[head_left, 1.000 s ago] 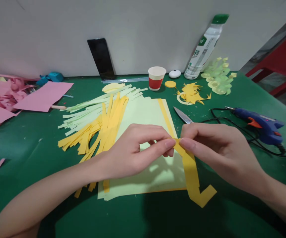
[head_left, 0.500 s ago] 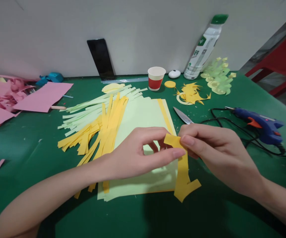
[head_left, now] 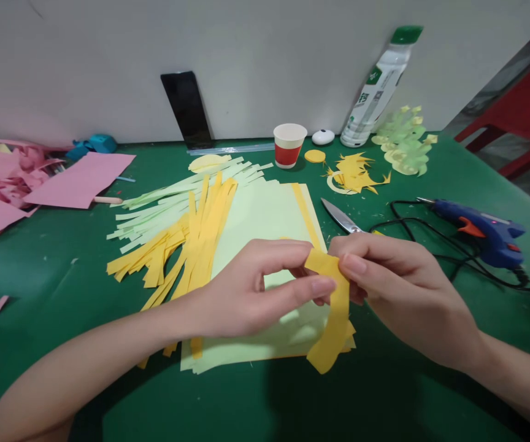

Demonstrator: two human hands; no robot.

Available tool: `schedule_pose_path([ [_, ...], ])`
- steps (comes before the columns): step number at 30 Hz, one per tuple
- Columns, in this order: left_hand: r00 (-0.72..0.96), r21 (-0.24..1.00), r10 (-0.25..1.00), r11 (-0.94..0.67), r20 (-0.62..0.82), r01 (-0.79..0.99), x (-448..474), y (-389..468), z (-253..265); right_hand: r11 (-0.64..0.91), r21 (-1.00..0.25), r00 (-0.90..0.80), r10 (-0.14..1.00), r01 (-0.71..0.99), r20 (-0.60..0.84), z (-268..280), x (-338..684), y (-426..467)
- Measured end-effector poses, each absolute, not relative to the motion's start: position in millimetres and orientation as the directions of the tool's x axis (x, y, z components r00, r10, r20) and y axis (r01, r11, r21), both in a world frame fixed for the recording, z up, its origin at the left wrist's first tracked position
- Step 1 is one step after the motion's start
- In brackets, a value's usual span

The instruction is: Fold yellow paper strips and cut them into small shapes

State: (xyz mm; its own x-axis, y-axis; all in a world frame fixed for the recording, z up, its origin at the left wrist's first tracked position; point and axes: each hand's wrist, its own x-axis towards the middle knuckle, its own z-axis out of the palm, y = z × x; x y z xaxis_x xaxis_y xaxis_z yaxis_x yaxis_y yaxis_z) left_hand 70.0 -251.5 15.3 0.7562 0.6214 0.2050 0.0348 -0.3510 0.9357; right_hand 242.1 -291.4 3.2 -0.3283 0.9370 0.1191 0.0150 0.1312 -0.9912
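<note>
A yellow paper strip (head_left: 338, 316) hangs bent between my two hands, its lower end free. My right hand (head_left: 398, 288) pinches the strip near its upper bend with thumb and fingers. From the other side, my left hand (head_left: 265, 288) has its thumb and fingers closed around the same strip's upper end. Below the hands lies a stack of pale green paper sheets (head_left: 256, 221). Yellow paper strips (head_left: 207, 227) lie over its left edge, beside a fan of light green strips (head_left: 154, 215). Scissors (head_left: 338, 215) rest just beyond my right hand, their handles mostly hidden.
A blue glue gun (head_left: 481, 230) with its black cord lies at the right. Along the wall stand a paper cup (head_left: 288, 147), a white bottle (head_left: 375, 92) and a black phone (head_left: 186, 107). Yellow cut scraps (head_left: 357, 172) are near the cup. Pink paper (head_left: 83, 178) lies left.
The strip's lower end has swung left and curled, and its side fork no longer shows the same way. Both hands have shifted only slightly, still gripping the strip.
</note>
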Motion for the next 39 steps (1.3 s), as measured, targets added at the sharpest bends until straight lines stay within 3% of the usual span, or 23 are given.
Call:
schedule_pose_path([
  [5, 0.771, 0.892, 0.577, -0.451, 0.269, 0.027, 70, -251, 15, 0.167, -0.985, -0.354, 0.924, 0.036, 0.144, 5, 242, -287],
  [11, 0.801, 0.874, 0.545, -0.482, 0.247, 0.058, 69, -250, 15, 0.118, -0.977, -0.413, 0.910, 0.177, 0.035, 10, 243, -285],
  [16, 0.819, 0.898, 0.528, -0.439, 0.225, 0.036, 67, -248, 16, 0.050, -0.988, -0.493, 0.869, 0.146, -0.029, 11, 248, -283],
  [23, 0.888, 0.943, 0.431, -0.332, 0.161, -0.010, 66, -248, 13, 0.216, -0.973, -0.586, 0.800, 0.079, 0.130, 6, 247, -279],
  [30, 0.877, 0.972, 0.464, -0.233, 0.121, -0.011, 66, -243, 10, 0.209, -0.969, -0.573, 0.814, 0.133, 0.097, 6, 244, -281],
  [39, 0.850, 0.993, 0.516, -0.101, 0.105, -0.062, 64, -241, 9, 0.163, -0.984, -0.580, 0.810, 0.075, 0.091, 7, 248, -281],
])
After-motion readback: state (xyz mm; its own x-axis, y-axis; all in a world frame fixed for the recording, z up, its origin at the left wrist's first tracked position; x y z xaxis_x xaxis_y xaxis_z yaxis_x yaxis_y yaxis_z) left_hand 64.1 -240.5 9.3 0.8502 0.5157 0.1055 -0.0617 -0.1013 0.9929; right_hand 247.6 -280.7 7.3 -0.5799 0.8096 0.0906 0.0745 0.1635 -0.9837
